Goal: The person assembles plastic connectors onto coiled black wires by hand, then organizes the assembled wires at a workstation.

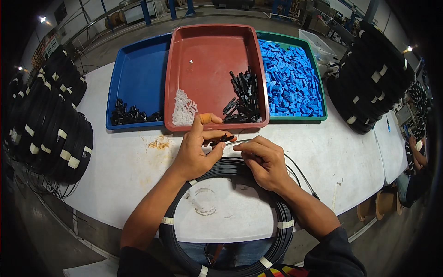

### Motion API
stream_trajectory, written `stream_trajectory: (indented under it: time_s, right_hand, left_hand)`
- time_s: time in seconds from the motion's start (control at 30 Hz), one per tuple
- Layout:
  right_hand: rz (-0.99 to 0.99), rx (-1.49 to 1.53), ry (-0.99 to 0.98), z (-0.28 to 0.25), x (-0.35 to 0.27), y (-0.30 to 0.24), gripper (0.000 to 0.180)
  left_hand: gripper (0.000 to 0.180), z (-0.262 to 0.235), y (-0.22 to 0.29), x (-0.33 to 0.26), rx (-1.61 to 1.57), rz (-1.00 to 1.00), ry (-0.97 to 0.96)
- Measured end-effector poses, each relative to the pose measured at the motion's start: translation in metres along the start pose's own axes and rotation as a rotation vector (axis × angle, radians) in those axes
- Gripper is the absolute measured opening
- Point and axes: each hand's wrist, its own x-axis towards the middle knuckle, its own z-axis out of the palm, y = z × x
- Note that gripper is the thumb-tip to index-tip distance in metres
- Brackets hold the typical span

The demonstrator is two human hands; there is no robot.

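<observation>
My left hand [196,150] is closed, its fingertips pinching a small black connector [224,140]. An orange wrap covers part of one of its fingers. To the right, my right hand [266,162] has its fingers curled together, close beside a thin cable [246,141]. What its fingertips grip, if anything, is hidden. The cable curves behind the right hand and down to a dark tip [315,195]. Under both wrists lies a large coil of black cable [285,225], bound with pale tape and overhanging the table's near edge.
A red tray [210,31] holds white pieces [183,110] and black parts [244,94]. It stands between a blue tray [138,69] with black pieces and a green tray [324,108] full of blue clips. Stacked black coils flank the white table [124,161], left [50,138] and right [369,78].
</observation>
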Motion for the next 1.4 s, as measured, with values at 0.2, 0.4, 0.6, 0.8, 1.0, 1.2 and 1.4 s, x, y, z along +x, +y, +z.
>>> stream_trajectory:
  time_s: [0.2, 0.4, 0.6, 0.8, 1.0, 1.2, 1.4]
  right_hand:
    - [0.051, 0.058, 0.131, 0.003, 0.0, -0.003, 0.032]
    - [-0.078, -0.048, 0.161, 0.003, 0.0, 0.0, 0.019]
    - [-0.064, -0.052, 0.151, 0.004, 0.0, 0.001, 0.017]
    - [-0.072, -0.098, 0.118, 0.001, -0.001, 0.001, 0.018]
    - [-0.078, -0.12, 0.133, 0.0, 0.0, 0.002, 0.014]
    - [-0.044, -0.079, 0.139, 0.003, -0.001, 0.003, 0.01]
    - [-0.026, -0.061, 0.112, 0.003, -0.003, 0.003, 0.01]
  left_hand:
    - [0.048, 0.001, 0.001, 0.0, 0.264, 0.179, 0.004]
    - [0.053, 0.0, 0.003, -0.003, 0.189, 0.211, -0.101]
    - [0.06, -0.002, 0.01, -0.003, 0.177, 0.107, -0.162]
    - [0.05, -0.002, 0.013, -0.004, 0.138, 0.027, -0.215]
    - [0.025, 0.002, 0.019, -0.001, 0.194, 0.104, -0.129]
    - [0.02, 0.002, 0.017, 0.0, 0.295, 0.225, -0.092]
    - [0.029, 0.003, 0.012, -0.001, 0.317, 0.31, -0.069]
